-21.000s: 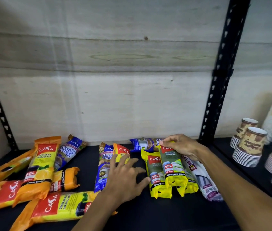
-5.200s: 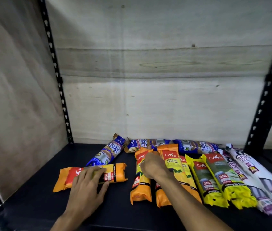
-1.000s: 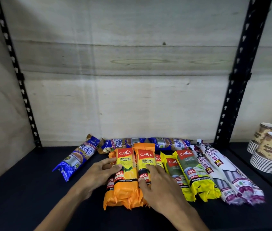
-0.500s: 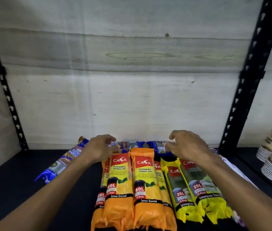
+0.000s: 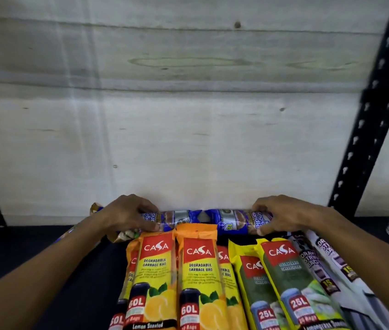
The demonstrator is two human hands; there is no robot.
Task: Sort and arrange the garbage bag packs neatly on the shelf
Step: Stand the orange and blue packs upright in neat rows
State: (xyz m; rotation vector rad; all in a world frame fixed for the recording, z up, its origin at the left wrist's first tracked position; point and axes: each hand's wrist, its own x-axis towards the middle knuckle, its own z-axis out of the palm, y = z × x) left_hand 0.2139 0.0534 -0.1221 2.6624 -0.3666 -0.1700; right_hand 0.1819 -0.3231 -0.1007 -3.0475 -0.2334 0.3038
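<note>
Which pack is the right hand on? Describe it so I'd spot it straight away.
Look along the wooden back wall of the shelf, behind the upright orange packs and yellow packs. Two blue packs lie sideways there, end to end. The right hand grips the right blue pack, marked "Single Handle" with an 18; the left blue pack sits under the left hand.

You have just one camera, and it sits on your head. It looks forward and a bit down, straight into the shelf (image 5: 46, 253), very close. The wooden back wall (image 5: 188, 115) fills the 12 o'clock side. The colourful packs (image 5: 198, 277) sit at 6 o'clock, cut off by the bottom edge. Your arms come in from 7 and 5 o'clock.
</note>
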